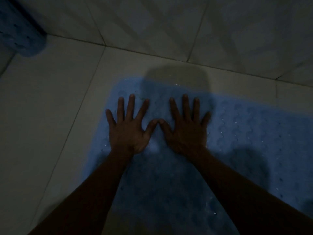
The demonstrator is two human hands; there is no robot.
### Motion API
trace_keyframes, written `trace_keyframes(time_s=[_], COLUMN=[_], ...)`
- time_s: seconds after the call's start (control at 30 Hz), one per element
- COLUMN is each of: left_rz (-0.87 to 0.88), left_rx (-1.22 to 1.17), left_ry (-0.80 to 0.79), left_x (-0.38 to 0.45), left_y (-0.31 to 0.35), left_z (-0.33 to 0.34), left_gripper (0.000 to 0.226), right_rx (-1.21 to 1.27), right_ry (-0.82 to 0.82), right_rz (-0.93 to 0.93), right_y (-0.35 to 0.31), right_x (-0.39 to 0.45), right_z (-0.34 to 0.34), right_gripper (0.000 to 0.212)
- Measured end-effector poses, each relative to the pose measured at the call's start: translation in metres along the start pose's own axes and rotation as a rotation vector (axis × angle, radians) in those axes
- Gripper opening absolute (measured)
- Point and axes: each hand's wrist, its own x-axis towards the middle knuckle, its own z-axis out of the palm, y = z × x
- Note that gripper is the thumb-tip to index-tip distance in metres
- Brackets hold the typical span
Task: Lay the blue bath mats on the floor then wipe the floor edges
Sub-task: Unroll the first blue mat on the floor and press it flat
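A blue bath mat [245,133] with a bumpy, wet-looking surface lies flat on the pale tiled floor, its rounded corner towards the upper left. My left hand [128,128] and my right hand [186,129] press flat on the mat near that corner, fingers spread and straight, the two thumbs almost touching. A second blue mat [18,33] stands rolled up in the top left corner, against the wall.
The room is dim. The tiled floor [50,107] meets the tiled wall [186,22] along a dark grout line running from upper left to right. My shadow falls across the mat.
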Motion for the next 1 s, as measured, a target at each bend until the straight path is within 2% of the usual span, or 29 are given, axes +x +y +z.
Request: trace_keyframes(time_s=[0.47, 0.67, 0.77, 0.9, 1.0], left_rz=[-0.016, -0.038, -0.087, -0.017, -0.050], left_rx=[0.014, -0.044, -0.072, -0.056, -0.039], left_ry=[-0.015, -0.013, -0.051, -0.019, -0.075], left_x=[0.004, -0.003, -0.027, -0.095, -0.122], left_y=[0.001, 0.006, 0.008, -0.001, -0.006], left_z=[0.002, 0.000, 0.002, 0.008, 0.007], left_gripper=[0.069, 0.068, 0.072, 0.073, 0.074], right_rx=[-0.028, 0.035, 0.060, 0.012, 0.003], right_ry=[0.042, 0.013, -0.019, 0.001, -0.020], right_rz=[-0.020, 0.010, -0.011, -0.065, -0.022], right_y=[0.000, -0.005, -0.005, 0.000, -0.003], right_x=[0.002, -0.001, -0.031, -0.106, -0.139], right_z=[0.004, 0.004, 0.006, 0.020, 0.025], right_gripper=[0.072, 0.068, 0.068, 0.070, 0.072])
